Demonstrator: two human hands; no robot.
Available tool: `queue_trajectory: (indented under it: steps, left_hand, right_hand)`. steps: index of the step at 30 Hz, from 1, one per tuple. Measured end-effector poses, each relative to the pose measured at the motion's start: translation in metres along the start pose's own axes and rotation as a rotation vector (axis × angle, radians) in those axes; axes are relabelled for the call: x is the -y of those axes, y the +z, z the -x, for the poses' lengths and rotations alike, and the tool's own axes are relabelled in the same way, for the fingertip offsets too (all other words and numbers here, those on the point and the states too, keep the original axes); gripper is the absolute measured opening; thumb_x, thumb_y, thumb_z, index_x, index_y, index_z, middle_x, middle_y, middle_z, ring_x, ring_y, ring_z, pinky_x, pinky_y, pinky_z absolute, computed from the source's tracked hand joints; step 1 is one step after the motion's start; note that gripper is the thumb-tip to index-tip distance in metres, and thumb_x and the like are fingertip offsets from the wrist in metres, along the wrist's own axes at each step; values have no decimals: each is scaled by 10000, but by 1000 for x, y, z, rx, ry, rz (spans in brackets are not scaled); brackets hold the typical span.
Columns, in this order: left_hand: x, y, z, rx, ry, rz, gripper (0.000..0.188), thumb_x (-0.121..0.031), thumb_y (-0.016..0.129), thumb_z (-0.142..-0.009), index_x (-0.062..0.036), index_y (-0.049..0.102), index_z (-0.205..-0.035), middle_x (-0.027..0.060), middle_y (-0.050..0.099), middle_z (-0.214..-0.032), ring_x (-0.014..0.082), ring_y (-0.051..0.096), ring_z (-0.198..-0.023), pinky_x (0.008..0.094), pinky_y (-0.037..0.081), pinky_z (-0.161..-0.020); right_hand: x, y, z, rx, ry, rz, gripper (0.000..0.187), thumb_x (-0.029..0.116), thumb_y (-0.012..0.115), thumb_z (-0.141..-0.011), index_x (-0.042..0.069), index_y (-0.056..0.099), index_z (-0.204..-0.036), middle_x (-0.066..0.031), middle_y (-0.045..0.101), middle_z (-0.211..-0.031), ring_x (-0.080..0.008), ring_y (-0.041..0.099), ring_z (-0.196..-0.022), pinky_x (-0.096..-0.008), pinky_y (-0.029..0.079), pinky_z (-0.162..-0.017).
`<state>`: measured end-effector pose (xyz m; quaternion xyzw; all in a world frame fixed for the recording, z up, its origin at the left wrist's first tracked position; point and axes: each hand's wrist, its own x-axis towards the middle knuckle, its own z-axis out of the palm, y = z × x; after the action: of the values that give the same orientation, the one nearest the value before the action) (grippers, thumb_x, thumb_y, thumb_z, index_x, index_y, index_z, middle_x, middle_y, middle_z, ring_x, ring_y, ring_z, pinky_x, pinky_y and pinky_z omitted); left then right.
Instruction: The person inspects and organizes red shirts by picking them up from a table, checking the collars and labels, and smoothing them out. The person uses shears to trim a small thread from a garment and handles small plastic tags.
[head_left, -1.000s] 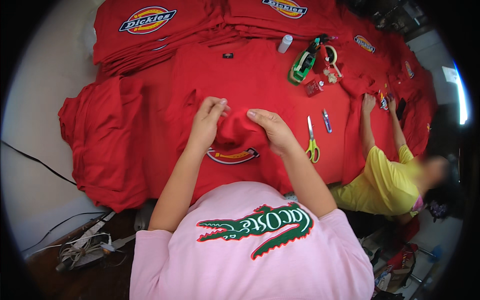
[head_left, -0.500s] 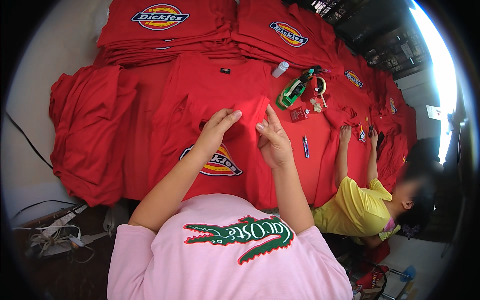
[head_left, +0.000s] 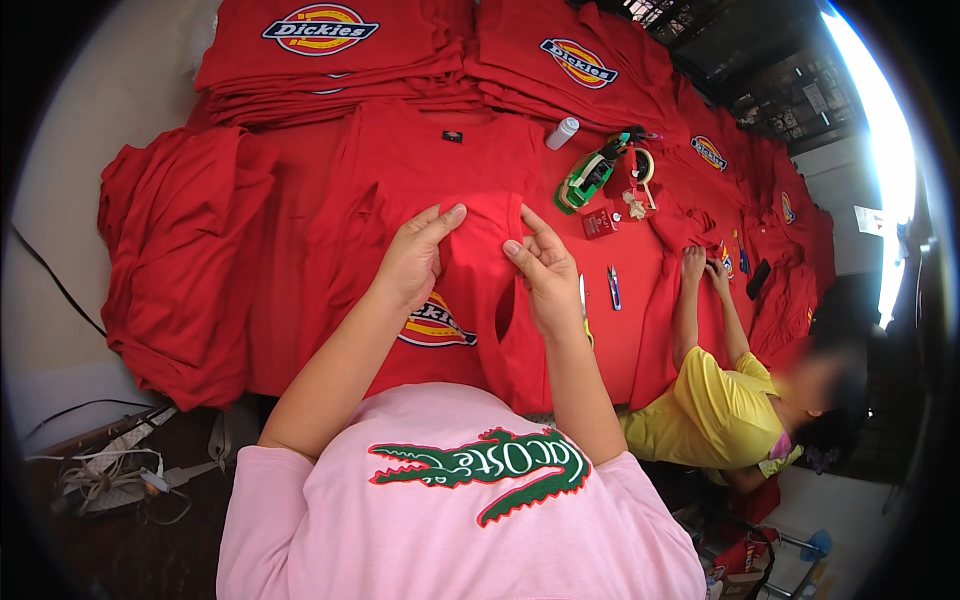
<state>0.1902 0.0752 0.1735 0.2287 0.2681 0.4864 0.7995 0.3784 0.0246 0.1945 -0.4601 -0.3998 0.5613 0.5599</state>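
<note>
A red T-shirt (head_left: 425, 170) lies spread in front of me, its neck label at the far side and part of its printed emblem showing below my hands. My left hand (head_left: 415, 258) pinches a fold of its cloth between thumb and fingers. Close by on the right, my right hand (head_left: 546, 272) grips the hemmed edge of the same piece, which looks like a sleeve. The cloth is stretched and lifted between both hands. Beside my right forearm lie scissors (head_left: 586, 315) with a yellow handle, partly hidden, and small blue thread snips (head_left: 614, 288).
Stacks of folded red shirts (head_left: 330, 75) line the far side. A heap of red cloth (head_left: 180, 270) lies left. Right of the shirt are a white bottle (head_left: 562, 133), a green tape dispenser (head_left: 585, 185) and a small red box (head_left: 598, 222). A co-worker in yellow (head_left: 705, 415) handles red shirts.
My left hand has moved slightly left and turned, spreading the cloth wider. Its edge has shifted left with my right hand. The scissors now show, and the co-worker's hands have come together.
</note>
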Motion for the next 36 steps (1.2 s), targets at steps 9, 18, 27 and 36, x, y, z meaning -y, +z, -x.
queue_trajectory:
  steps: [9,18,27,36]
  left_hand:
    - [-2,4,5,8,-15,-12,246,-174,657,-1031,-51,643,-1244,57,686,-1251,146,634,-1188,330,506,-1053]
    - [-2,13,20,69,-40,-52,288,-175,649,-1032,-40,650,-1287,61,702,-1258,156,652,-1181,341,514,-1048]
    - [5,19,29,215,-11,-306,427,-105,662,-1012,-16,590,-1424,54,682,-1340,135,640,-1206,309,487,-1071]
    - [5,10,30,227,-18,-299,454,-128,673,-1008,-11,572,-1434,71,673,-1358,151,638,-1218,315,494,-1072]
  right_hand:
    - [3,-1,5,13,-6,-29,560,22,689,-983,-39,479,-1498,33,666,-917,-31,610,-892,-191,474,-871]
    - [-4,-8,15,13,39,-14,309,82,744,-964,-19,664,-1245,25,687,-934,-33,616,-858,-192,484,-788]
    - [-21,3,13,-119,-145,81,136,162,699,-1021,28,710,-1004,50,690,-896,1,547,-792,-185,441,-674]
    - [-5,-7,3,-38,290,-364,386,391,548,-1085,37,684,-1161,-50,733,-1025,-148,685,-955,-276,527,-867]
